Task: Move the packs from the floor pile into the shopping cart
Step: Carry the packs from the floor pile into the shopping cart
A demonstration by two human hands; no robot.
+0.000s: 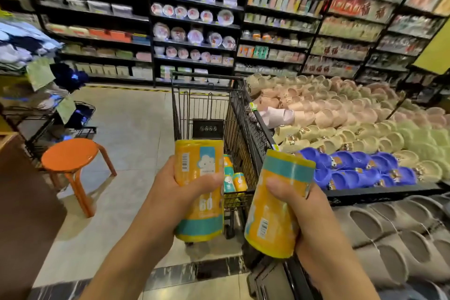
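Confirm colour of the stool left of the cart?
Orange stool, seat and legs; head view.

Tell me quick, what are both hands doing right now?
Left hand: grips a yellow pack.
Right hand: grips another yellow pack.

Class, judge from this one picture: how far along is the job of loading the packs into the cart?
Done: a few packs already lie in the shopping cart. In hand: the left hand grips one yellow pack and the right hand grips another, both held near the cart, not yet dropped in. Left: these two; the floor pile is out of view, so the remainder cannot be told.
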